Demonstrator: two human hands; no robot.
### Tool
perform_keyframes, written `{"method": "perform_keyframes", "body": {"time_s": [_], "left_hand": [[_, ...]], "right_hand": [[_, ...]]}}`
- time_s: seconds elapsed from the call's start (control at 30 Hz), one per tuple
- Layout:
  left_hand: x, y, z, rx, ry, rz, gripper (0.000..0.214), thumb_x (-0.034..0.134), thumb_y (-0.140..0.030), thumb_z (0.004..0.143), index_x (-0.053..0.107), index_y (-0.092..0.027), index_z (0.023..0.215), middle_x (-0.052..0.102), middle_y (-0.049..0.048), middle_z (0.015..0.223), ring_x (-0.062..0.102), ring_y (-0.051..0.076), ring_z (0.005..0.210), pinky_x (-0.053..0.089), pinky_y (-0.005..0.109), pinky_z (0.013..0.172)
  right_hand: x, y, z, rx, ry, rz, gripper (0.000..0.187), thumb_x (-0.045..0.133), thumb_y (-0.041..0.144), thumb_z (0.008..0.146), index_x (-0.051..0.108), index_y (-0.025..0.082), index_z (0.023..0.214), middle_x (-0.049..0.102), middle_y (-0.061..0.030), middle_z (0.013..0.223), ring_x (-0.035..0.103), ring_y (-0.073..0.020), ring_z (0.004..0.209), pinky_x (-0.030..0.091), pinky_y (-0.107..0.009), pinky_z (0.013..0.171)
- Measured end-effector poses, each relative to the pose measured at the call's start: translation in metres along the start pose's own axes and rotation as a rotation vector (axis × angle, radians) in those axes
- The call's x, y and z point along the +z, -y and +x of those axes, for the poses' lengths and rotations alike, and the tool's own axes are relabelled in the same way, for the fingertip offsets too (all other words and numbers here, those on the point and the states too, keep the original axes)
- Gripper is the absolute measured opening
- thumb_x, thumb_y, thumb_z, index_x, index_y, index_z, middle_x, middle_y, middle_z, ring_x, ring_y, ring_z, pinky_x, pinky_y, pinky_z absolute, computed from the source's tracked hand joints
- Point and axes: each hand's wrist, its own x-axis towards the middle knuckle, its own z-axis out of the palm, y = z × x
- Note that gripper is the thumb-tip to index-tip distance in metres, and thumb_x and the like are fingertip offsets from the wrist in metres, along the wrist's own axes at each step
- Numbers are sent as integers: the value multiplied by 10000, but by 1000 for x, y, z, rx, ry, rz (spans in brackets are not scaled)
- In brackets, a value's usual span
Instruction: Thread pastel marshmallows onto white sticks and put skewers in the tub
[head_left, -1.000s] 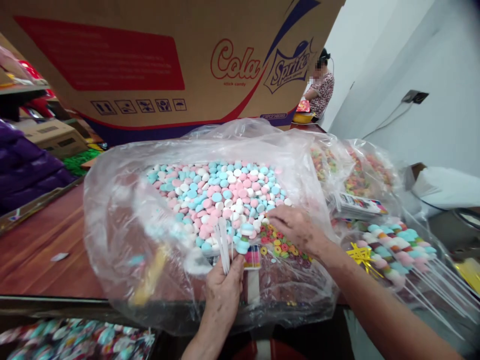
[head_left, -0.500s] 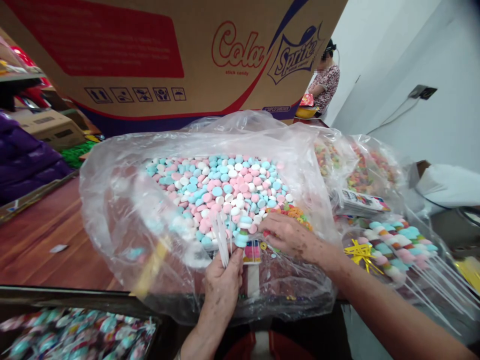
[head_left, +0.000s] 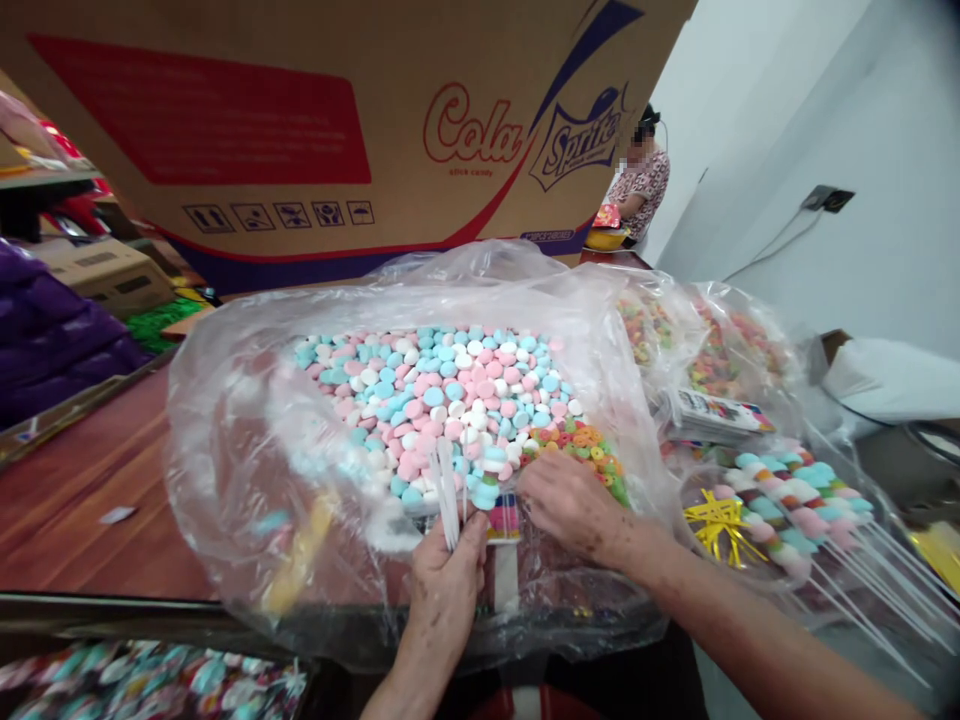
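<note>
My left hand (head_left: 448,560) is closed round a few thin white sticks (head_left: 448,490). Blue, white and green candies (head_left: 491,475) are threaded in a short stack on one stick, just above my thumb. My right hand (head_left: 566,502) is beside that stack, fingers curled together, and whatever they hold is hidden. It is at the near edge of a pile of orange, green and yellow ring candies (head_left: 581,445). Beyond both hands spreads a heap of pink, blue and white round candies (head_left: 450,385), lying on a clear plastic bag (head_left: 225,430).
A large cardboard box (head_left: 300,110) stands behind the bag. On the right are finished candy skewers (head_left: 802,500), yellow twist ties (head_left: 716,525), a stack of printed cards (head_left: 716,415) and bagged ring candies (head_left: 720,350). Wrapped candies (head_left: 150,685) fill a box lower left. A person (head_left: 641,180) is farther back.
My right hand has drawn back from the ring candies, nearer to my left hand, uncovering more of the pile. The left hand keeps its hold on the sticks. The view has tilted up slightly.
</note>
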Motion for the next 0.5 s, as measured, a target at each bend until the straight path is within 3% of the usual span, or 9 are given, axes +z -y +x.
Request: {"method": "perform_keyframes", "body": {"time_s": [0.13,0.2,0.3,0.5], "left_hand": [[-2,0,0,51,72,60,310,812,-420,665,694,-150,763,499,-55,535,392,85,476,293,186,441],[-2,-3,-2,96,79,121,269,810,-399,663,690,-159,682,544,-26,569,457,121,538,344,207,480],[0,-10,-6,112,93,206,261,794,-399,671,670,-180,602,497,-29,496,479,159,550,340,223,467],[1,-17,-10,143,114,299,293,748,-396,717,620,-196,545,477,-25,483,483,176,568,329,224,451]], "right_hand": [[-20,-9,15,506,-216,618,59,569,247,830,607,207,851,650,2,727,600,-153,667,477,-273,617],[-28,-10,22,661,-274,914,122,635,316,786,610,208,838,648,20,688,616,-146,634,477,-258,588],[-32,-9,28,747,-296,1159,194,726,330,701,624,197,798,652,26,664,635,-141,610,476,-245,564],[-28,-9,29,722,-274,1235,206,771,315,673,670,185,798,669,23,664,630,-126,595,480,-238,567]]}}
